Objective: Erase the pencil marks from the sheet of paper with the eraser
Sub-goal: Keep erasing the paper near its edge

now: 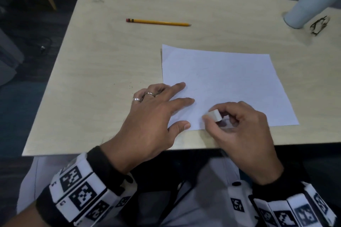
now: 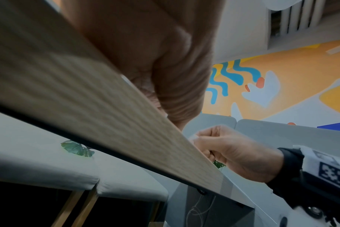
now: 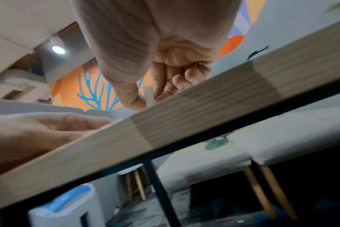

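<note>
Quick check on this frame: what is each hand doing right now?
Left hand: open, fingers flat, pressing the sheet of paper down.
Right hand: closed, pinching the eraser against the paper.

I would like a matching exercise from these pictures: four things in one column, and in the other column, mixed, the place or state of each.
Things:
1. pencil
2. eraser
3. sheet of paper
4. tumbler

Places or states:
A. pinched in the right hand
B. standing at the table's far right corner
C. lying alone on the bare table, beyond the paper
D. held flat under the left hand

Pairs: 1-C, 2-A, 3-D, 4-B
</note>
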Demonstrator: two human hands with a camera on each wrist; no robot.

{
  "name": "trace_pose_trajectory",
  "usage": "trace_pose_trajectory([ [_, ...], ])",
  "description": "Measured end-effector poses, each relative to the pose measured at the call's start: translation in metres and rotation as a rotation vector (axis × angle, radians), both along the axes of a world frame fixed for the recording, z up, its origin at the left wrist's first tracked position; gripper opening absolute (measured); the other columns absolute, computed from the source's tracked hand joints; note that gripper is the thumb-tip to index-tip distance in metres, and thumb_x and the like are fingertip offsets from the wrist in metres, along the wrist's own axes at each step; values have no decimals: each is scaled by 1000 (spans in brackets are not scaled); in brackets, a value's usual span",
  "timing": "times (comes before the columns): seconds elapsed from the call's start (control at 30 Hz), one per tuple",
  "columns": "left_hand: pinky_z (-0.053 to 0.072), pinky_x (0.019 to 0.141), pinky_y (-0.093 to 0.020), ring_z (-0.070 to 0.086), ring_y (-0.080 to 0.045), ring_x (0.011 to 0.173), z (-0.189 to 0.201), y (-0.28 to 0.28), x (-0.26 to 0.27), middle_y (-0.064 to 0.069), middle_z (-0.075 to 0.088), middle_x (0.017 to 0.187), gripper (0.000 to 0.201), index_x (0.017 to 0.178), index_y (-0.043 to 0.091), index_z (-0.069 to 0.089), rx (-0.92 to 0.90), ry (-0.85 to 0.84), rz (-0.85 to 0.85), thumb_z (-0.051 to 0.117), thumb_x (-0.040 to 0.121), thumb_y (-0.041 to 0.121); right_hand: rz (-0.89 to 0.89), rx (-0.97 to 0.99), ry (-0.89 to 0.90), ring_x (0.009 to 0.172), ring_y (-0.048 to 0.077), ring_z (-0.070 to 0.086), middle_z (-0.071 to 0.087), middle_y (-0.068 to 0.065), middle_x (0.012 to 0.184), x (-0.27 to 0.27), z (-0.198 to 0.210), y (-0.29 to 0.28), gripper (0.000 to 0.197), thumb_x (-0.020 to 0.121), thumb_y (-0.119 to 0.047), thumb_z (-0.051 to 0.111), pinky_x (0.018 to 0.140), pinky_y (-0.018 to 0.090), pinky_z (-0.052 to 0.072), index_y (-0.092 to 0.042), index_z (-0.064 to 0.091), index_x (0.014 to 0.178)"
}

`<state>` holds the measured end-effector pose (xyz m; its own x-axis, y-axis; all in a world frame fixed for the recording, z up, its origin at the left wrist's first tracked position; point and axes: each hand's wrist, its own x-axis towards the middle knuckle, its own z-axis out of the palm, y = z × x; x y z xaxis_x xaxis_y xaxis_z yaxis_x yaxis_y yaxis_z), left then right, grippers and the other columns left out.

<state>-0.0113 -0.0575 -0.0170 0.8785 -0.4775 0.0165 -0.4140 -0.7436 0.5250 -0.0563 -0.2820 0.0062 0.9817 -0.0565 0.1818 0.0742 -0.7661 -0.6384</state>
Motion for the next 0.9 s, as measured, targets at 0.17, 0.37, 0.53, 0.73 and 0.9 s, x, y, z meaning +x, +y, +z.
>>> trace_pose_trajectory([
  [0.17,9,122,-41,21,-11,151,1,1,0,24,25,169,57,148,51,51,-1,7,-5,46,93,65,-60,-14,20,78,16,58,70,-13,79,9,-3,-25,9,88,-32,78,73,47,52,-27,74,81],
  [0.37,8,122,-40,20,-11,152,3,0,-1,24,24,169,59,148,51,50,5,17,-2,44,91,65,10,-21,31,75,9,61,68,-13,75,7,-1,5,13,88,-44,75,69,37,50,-33,73,81],
  [0.53,10,123,-42,21,-11,151,4,0,0,23,25,169,58,148,50,51,-13,9,0,44,92,65,-114,-43,5,69,11,59,69,-13,73,19,0,-28,14,89,-41,76,69,42,54,-29,74,82],
  [0.73,6,122,-40,14,-8,151,2,-1,0,24,21,170,53,150,51,47,-7,7,-2,53,99,62,0,-39,29,68,9,60,68,-14,71,18,-2,5,12,89,-32,80,66,37,52,-26,75,80],
  [0.9,5,123,-40,15,-8,152,4,-3,1,25,19,170,52,151,51,46,-2,-1,-4,58,100,58,-118,-77,6,71,9,63,71,-14,73,27,5,-19,12,90,-32,79,70,42,57,-26,75,80],
])
